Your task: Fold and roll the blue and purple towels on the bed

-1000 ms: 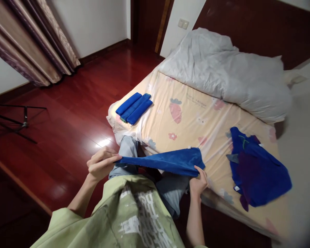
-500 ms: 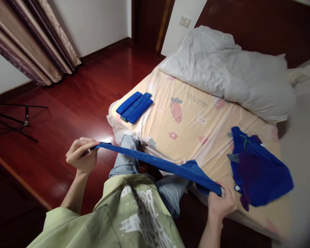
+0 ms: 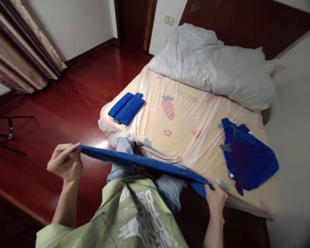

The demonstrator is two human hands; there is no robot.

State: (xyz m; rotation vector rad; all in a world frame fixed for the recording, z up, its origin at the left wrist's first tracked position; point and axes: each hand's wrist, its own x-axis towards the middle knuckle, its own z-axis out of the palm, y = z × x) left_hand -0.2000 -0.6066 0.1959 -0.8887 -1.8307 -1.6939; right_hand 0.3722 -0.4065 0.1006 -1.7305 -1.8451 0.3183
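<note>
A blue towel (image 3: 144, 162) is stretched between my two hands above my lap. My left hand (image 3: 66, 163) pinches its left end. At the other end, my right hand (image 3: 215, 194) grips the towel between thumb and fingers, and a corner hangs below. On the left part of the bed lie several folded blue towels (image 3: 126, 107), side by side and overlapping. A loose heap of blue and dark purple cloths (image 3: 258, 162) rests on the right side of the bed, with small white tags showing.
The bed (image 3: 181, 144) has a pale yellow patterned sheet. A bunched grey-white quilt (image 3: 212, 65) lies across its head end. Black stand legs (image 3: 10, 134) are on the dark red floor (image 3: 74, 106) at left, with a curtain (image 3: 23, 51) beyond.
My hands have moved apart slightly, and the towel is now more spread along its length. The flap near my right hand has dropped. The whole view has shifted a little.
</note>
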